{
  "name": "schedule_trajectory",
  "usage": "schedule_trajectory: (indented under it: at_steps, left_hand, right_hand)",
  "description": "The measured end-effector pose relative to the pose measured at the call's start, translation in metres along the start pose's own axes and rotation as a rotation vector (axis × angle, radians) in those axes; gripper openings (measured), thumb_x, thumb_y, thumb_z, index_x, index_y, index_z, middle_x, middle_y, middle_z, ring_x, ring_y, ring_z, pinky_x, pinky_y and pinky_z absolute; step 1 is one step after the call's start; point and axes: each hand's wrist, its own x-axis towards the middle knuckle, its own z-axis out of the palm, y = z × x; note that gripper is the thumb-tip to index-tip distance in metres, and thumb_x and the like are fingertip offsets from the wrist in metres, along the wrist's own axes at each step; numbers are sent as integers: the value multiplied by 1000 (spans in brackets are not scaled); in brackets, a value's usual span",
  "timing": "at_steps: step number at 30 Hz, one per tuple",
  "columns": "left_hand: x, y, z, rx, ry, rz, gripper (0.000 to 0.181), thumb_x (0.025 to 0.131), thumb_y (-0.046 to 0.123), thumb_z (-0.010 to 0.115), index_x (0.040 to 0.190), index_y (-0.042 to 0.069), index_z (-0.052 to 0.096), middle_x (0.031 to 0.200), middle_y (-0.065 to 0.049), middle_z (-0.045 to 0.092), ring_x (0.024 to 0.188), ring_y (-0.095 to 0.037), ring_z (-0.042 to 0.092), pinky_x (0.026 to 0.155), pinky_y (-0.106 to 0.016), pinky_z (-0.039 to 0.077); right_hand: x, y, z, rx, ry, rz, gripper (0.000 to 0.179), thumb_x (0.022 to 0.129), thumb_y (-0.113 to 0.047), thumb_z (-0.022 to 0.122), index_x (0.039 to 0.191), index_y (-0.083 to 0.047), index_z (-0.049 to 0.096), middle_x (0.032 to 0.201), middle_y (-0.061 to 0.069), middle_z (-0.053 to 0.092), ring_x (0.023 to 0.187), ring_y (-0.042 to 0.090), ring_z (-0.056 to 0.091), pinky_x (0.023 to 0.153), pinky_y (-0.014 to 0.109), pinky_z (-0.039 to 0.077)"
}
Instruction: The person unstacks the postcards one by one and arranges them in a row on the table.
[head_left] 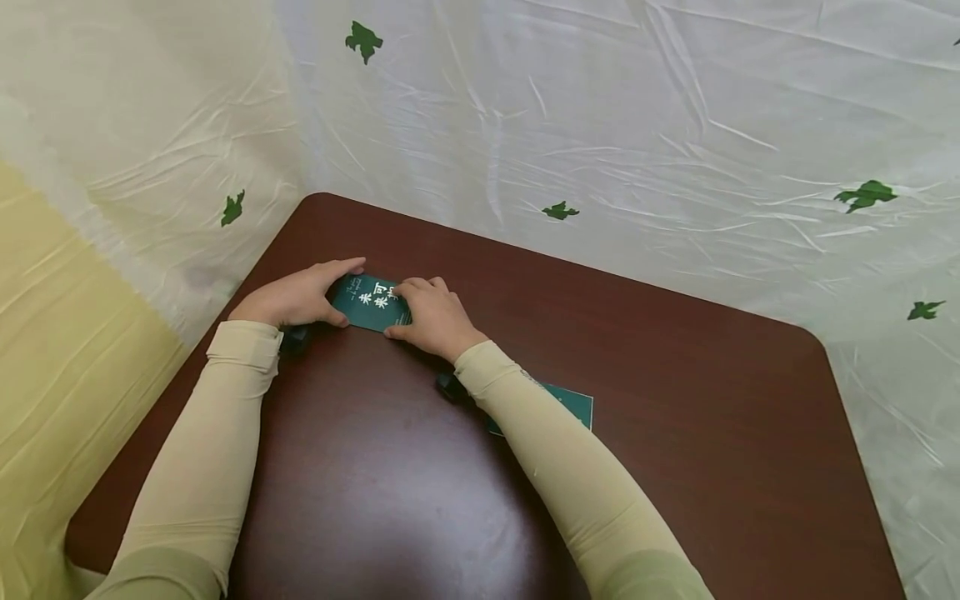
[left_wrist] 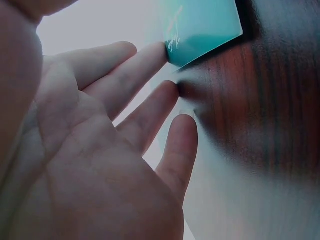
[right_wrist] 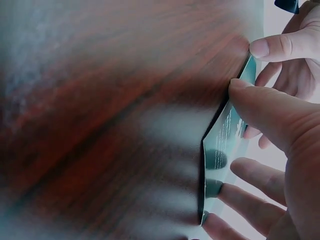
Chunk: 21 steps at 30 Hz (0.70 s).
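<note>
A dark green card (head_left: 362,310) with large white characters lies on the brown table, between the two hands. Around its left end is my left hand (head_left: 300,293), thumb at the near corner and fingers spread at the far side. In the left wrist view these fingers look mostly straight, and one fingertip meets the card (left_wrist: 210,32). My right hand (head_left: 437,318) is over the other end. Its thumb touches the near edge of the card (right_wrist: 225,137) in the right wrist view, while the loosely extended fingers are at its face and end edge.
A second green flat item (head_left: 573,404) lies on the table (head_left: 675,433), partly hidden by the right forearm. Dark wrist cameras (head_left: 450,387) sit below both wrists. White cloth (head_left: 600,100) with green leaf shapes hangs behind, and yellow cloth (head_left: 67,375) is at left.
</note>
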Motion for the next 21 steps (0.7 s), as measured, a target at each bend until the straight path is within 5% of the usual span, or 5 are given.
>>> schedule_trajectory:
  at_steps: [6,10,16,21]
  left_hand:
    - [-3,3,-2,-8,-2,-36,104,90,10,84,173,12,23,177,-20,27,155,-43,35,124,-66,36]
    - [-1,10,-1,-17,3,-42,110,88,16,87,174,10,19,178,-21,24,154,-41,34,126,-65,35]
    - [5,32,5,21,102,13,110,89,33,86,174,14,19,180,-15,23,161,-37,29,129,-65,31]
    - [-1,65,17,71,131,100,104,92,37,84,174,18,23,180,-10,27,166,-36,27,130,-69,24]
  right_hand:
    - [-5,5,-3,39,14,0,73,97,-54,77,156,-15,56,163,3,53,146,30,50,118,50,47]
    - [-26,23,-10,101,59,-6,76,98,-55,74,157,-12,54,167,8,49,150,34,48,124,52,42]
    - [-95,68,-26,171,116,15,76,100,-50,74,161,-11,50,170,10,46,157,36,42,128,55,37]
    - [-155,102,-29,211,137,76,78,100,-48,75,164,-13,46,171,7,45,158,34,39,127,53,39]
